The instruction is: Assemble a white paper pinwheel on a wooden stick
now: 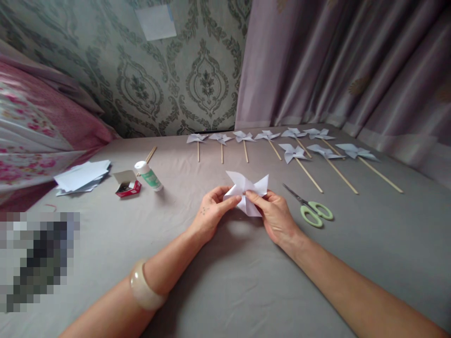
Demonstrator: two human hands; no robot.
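Note:
A white folded paper pinwheel is held up between my two hands, with a small brownish pin head at its centre and no stick showing. My left hand grips its left side, thumb on the front and fingers behind. On the right side, my right hand pinches it, with the thumb by the centre pin. The fingers behind the paper are partly hidden. Just right of my right hand lie scissors with green handles, their blades pointing away to the left.
Several finished pinwheels on wooden sticks lie along the back. At the left are a paper stack, an open small red box, an upright glue stick and loose sticks. Curtains hang behind the grey cloth surface.

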